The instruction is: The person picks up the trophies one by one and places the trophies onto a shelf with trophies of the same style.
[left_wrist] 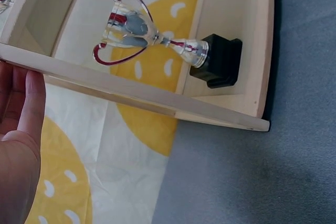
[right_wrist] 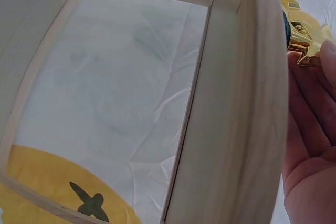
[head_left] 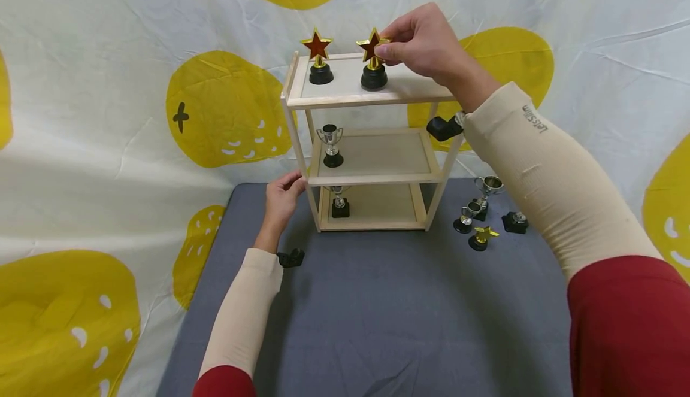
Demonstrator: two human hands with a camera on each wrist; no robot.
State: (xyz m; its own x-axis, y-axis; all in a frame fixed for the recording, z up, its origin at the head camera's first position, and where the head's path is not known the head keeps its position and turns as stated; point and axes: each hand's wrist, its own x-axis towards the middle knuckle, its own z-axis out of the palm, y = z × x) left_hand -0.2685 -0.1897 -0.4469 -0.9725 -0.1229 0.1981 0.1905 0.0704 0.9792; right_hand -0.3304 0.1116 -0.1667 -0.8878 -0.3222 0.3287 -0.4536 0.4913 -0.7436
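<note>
my right fingers [head_left: 400, 28] are nearly closed, pinching a star trophy [head_left: 372, 61] upright at the top shelf [head_left: 345, 79] of a wooden rack [head_left: 377, 179], right of another star trophy [head_left: 320, 63]. my left fingers [left_wrist: 33, 100], bent, meet its left post [left_wrist: 131, 88], though i can't tell if they grip it, near a silver cup [left_wrist: 178, 46].

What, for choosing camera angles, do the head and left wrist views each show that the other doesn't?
Only head: the right hand pinching a star trophy, a second star trophy on the top board, and silver cups on the cloth. Only left wrist: the bottom trophy's cup unobstructed; in head, a shelf edge partly covers it. Both: the left hand at the rack's post, that bottom trophy, the cloth.
</note>
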